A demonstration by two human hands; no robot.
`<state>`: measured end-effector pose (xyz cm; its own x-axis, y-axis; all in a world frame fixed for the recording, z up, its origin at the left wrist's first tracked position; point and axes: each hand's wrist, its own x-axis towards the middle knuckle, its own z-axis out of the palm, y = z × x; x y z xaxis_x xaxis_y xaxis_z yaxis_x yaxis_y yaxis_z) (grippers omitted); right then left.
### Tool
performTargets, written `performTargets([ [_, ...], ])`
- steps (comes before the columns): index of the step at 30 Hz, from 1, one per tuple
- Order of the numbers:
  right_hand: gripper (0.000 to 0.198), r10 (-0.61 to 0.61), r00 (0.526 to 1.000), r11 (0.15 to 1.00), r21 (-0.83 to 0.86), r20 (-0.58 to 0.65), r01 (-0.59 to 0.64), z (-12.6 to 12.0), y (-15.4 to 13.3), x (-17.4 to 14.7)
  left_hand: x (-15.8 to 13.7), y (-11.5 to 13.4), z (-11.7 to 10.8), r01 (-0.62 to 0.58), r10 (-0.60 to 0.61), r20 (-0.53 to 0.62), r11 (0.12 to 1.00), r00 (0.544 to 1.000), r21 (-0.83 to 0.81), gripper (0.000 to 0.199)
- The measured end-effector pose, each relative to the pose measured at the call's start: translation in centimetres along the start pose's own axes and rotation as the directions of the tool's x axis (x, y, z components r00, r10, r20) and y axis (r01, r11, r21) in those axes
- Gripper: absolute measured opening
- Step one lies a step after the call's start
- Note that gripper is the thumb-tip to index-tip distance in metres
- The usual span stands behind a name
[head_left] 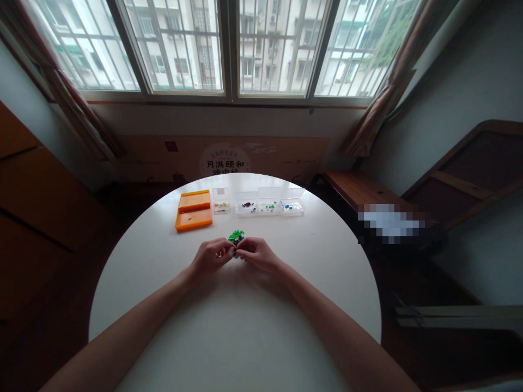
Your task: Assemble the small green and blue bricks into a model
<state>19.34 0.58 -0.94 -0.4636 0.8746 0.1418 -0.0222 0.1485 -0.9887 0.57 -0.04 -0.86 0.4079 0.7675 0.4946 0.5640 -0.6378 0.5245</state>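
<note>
Both hands meet over a small pile of green, blue and dark building-block pieces (236, 236) on the white round table (245, 337). The fingers of my left hand (213, 254) are pinched together at the pile's near side. Opposite it, my right hand (258, 253) pinches too, its fingertips almost touching the left ones. What sits between the fingertips is too small to make out. Green pieces show just beyond the fingers, and a few blue ones lie between and below them.
An open orange case (194, 219) lies at the back left of the table. Beside it stand clear boxes with cream pieces (221, 204), dark pieces (248, 205), green pieces (269, 206) and blue pieces (288, 207). Beyond the table are a large cardboard box (286, 155) and a wooden bench (359, 188).
</note>
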Motion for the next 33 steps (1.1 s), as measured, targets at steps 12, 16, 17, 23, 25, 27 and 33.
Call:
performTargets([
  [12,0.031,0.044,0.999,0.989,0.141,-0.026,-0.04,-0.21,0.67,0.43,-0.1,-0.23,0.18,-0.056,0.055,-0.014,0.994,0.998,-0.096,0.019],
  [16,0.031,0.04,0.999,0.987,0.158,-0.026,-0.035,-0.26,0.47,0.45,-0.1,-0.2,0.18,-0.078,0.076,-0.025,0.992,0.997,-0.1,0.017],
  [17,0.031,0.04,0.999,0.986,0.16,-0.026,-0.035,-0.26,0.44,0.45,-0.1,-0.18,0.18,-0.077,0.075,-0.028,0.992,0.997,-0.099,0.016],
  [23,0.035,0.034,0.999,0.984,0.179,-0.04,-0.027,-0.24,0.41,0.46,-0.08,-0.2,0.2,-0.075,0.071,-0.046,0.993,0.996,-0.088,0.016],
  [25,0.036,0.031,0.999,0.983,0.18,-0.039,-0.024,-0.25,0.42,0.46,-0.09,-0.21,0.19,-0.076,0.072,-0.046,0.994,0.996,-0.084,0.015],
  [27,0.036,0.034,0.999,0.984,0.177,-0.037,-0.027,-0.25,0.43,0.45,-0.09,-0.19,0.15,-0.067,0.064,-0.035,0.994,0.997,-0.084,0.015],
  [33,0.034,0.042,0.998,0.984,0.175,-0.047,-0.033,-0.17,0.53,0.47,0.04,0.06,0.05,-0.065,0.061,-0.04,0.992,0.997,-0.105,0.015],
])
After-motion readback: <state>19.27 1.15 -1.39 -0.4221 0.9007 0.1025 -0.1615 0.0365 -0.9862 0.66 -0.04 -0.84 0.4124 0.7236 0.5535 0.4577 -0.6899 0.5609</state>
